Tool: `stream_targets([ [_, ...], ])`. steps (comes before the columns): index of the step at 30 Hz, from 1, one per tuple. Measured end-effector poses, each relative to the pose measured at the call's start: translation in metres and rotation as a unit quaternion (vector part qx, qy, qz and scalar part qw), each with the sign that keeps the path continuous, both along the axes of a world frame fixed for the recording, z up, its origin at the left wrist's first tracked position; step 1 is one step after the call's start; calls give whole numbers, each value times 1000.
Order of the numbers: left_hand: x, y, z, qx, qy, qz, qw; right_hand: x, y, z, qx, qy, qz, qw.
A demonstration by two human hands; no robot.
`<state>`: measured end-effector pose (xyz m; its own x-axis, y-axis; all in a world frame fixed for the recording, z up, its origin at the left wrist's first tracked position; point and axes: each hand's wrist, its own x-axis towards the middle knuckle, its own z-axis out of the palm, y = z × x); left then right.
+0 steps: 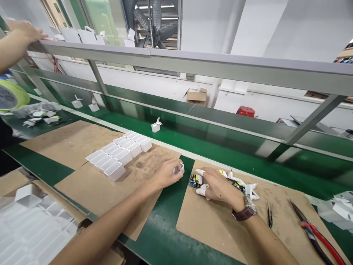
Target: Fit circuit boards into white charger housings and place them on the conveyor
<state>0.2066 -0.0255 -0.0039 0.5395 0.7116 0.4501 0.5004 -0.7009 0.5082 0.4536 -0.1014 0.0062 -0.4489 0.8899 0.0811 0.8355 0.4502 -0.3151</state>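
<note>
My left hand [168, 174] is closed around a small white plastic case [179, 168], its open end facing the right hand. On the right, my right hand [219, 186] wears white finger covers on thumb and finger. These grip the two sides of a small circuit board [195, 180] with yellow and blue parts, over the brown cardboard sheet [198, 221]. Partly hidden behind that hand lie more circuit boards [238, 186] with white plug pieces [251, 191]. Left of my left hand, several open white cases [116, 152] stand in rows on another cardboard sheet [146, 165].
Tweezers [269, 214] and red-handled pliers [311, 228] lie at the right. A box of white cases [33, 221] sits at lower left. A green conveyor belt [176, 134] carries a white case with parts [156, 126]. Another person's hand [26, 31] rests on the shelf rail.
</note>
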Motion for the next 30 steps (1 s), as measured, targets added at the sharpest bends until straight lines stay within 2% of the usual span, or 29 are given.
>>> stream_targets([
  [2, 3, -1, -9, -14, -19, -9, 1000, 1, -1, -2, -16, -13, 3, 1000],
  [5, -5, -2, -17, -65, -21, -17, 998, 0, -1, -5, -2, -9, 10, 1000],
  [9, -21, -1, -20, -155, -1, -35, 987, 0, 2, -6, -15, 45, -1, 999],
  [12, -24, -1, -20, -184, 13, -36, 982, 3, 6, -5, -20, 117, -19, 993],
  [15, -22, -2, -21, -163, 2, -34, 986, 6, 8, -7, 25, 192, -15, 981],
  [19, -18, -5, -25, -95, -52, -51, 993, 2, 6, -10, 48, 261, 1, 964],
  [24, -16, -9, -32, -39, -66, -68, 995, -12, -3, -6, 129, 215, 20, 968],
  [30, -15, -9, -39, -18, -66, -64, 996, -25, -8, -2, 200, 177, 46, 963],
])
